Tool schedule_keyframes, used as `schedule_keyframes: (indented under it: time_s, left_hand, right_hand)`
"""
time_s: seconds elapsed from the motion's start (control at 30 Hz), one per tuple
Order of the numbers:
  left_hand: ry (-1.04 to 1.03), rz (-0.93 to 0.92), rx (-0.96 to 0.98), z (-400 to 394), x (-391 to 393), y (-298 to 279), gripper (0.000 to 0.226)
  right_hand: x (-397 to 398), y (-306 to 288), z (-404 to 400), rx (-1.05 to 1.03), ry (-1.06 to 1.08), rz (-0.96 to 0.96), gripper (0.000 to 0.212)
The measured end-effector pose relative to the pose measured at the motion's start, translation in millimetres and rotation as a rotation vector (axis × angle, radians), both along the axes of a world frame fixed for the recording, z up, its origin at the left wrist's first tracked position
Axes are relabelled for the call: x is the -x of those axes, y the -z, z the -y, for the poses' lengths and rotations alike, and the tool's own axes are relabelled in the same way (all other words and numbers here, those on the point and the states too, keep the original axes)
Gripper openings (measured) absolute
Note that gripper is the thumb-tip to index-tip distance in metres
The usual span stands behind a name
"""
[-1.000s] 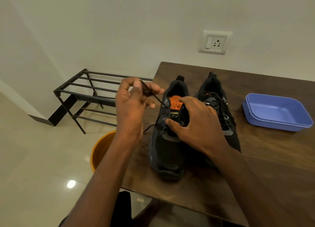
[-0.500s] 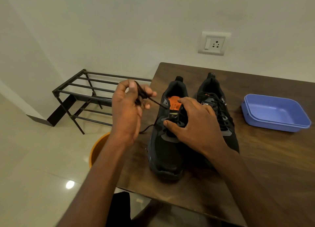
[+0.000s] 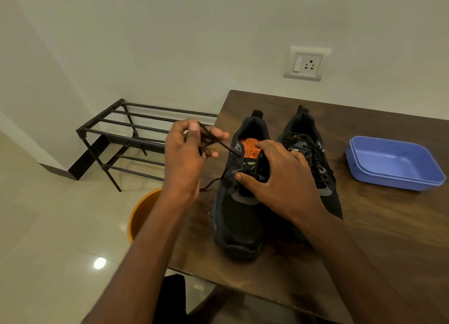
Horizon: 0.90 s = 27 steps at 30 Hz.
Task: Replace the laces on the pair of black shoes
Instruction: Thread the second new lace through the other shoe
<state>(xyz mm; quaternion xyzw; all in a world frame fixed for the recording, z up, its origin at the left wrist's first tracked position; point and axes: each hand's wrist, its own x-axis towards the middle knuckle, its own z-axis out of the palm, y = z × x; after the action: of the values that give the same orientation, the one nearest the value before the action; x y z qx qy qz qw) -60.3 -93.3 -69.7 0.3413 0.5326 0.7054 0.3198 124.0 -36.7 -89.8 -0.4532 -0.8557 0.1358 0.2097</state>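
My left hand (image 3: 187,163) is raised at the centre left of the frame, just beside the desk's (image 3: 364,238) left edge, with its fingers curled round a bunched black lace (image 3: 220,142) that I pinch between thumb and fingertips. From that hand the lace runs taut down and to the right to a top eyelet of the left shoe (image 3: 239,214), and another stretch of it trails out from the shoe's side lower down, behind my left wrist. My right hand (image 3: 279,180) lies on top of that same shoe in the middle of the frame, fingers bent over the tongue and eyelet area, thumb pressed against the side of the upper; it grips the shoe there. The orange insole (image 3: 250,148) shows inside the shoe's opening just above my right fingers. The right shoe (image 3: 313,153), fully laced in black, stands touching the left shoe, both with toes pointing toward me. At the right of the frame a blue plastic tub (image 3: 393,163) sits on the desk, apart from the shoes. At the left, on the floor, a black metal shoe rack (image 3: 136,139) stands against the wall, and an orange bucket (image 3: 141,216) shows below my left forearm. A wall socket (image 3: 307,64) sits in the upper right.
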Motion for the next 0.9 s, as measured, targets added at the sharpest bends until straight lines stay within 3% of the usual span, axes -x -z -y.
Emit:
schedule_keyframes:
  time_s: [0.07,0.2,0.3,0.37,0.5,0.6,0.77,0.9]
  left_hand:
    - [0.005,-0.125,0.085,0,-1,4,0.020]
    - [0.037,-0.642,0.285,-3,-9,18,0.018]
    - [0.041,-0.785,0.330,-2,-13,22,0.008]
    - [-0.005,-0.654,0.261,-3,-10,20,0.006]
    - [-0.029,-0.144,0.139,-3,-1,10,0.015]
    - [0.011,0.053,0.112,-1,-4,5,0.021]
    - [0.043,0.106,0.121,-4,-7,7,0.026]
    - [-0.040,-0.031,0.196,-4,0,11,0.022]
  right_hand:
    - [0,1,0,-0.003,-0.002,-0.004,0.083]
    - [1,2,0,-0.015,0.002,-0.007,0.082]
    - [1,4,0,-0.012,0.003,-0.004,0.081]
    - [1,3,0,0.006,0.003,-0.004,0.081]
    - [0,1,0,0.032,0.003,-0.009,0.081]
    - [0,1,0,0.031,0.004,-0.017,0.080]
    - [4,-2,6,-0.008,0.014,-0.070,0.076]
    - [16,-13,21,-0.139,-0.057,-0.050,0.052]
